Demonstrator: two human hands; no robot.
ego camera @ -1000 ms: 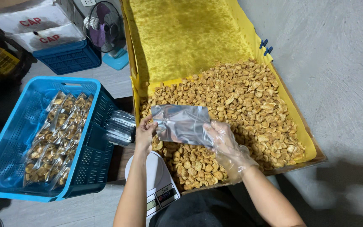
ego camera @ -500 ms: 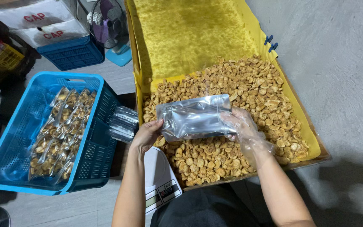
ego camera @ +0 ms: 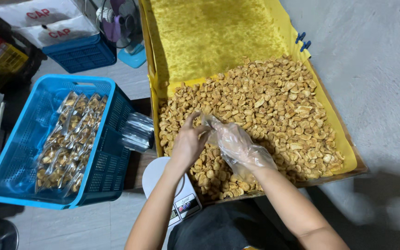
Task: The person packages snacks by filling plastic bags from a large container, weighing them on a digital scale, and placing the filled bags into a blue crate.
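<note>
Snacks (ego camera: 265,115) heaped in the near half of the tray (ego camera: 343,153); liner (ego camera: 214,37) bare in the far half. Two clips (ego camera: 303,41) on the tray's right edge. Left of the tray, a crate (ego camera: 5,153) on the floor, packed bags (ego camera: 68,139) inside. Between crate and tray, a stack of empty bags (ego camera: 137,132). Scale (ego camera: 181,199) at the tray's near left corner. Behind the crate, a fan (ego camera: 116,25) and a smaller crate (ego camera: 77,53) with sacks (ego camera: 42,21) on top. Both hands above the snacks, left hand (ego camera: 188,143) just beside right hand (ego camera: 239,148), touching.
</note>
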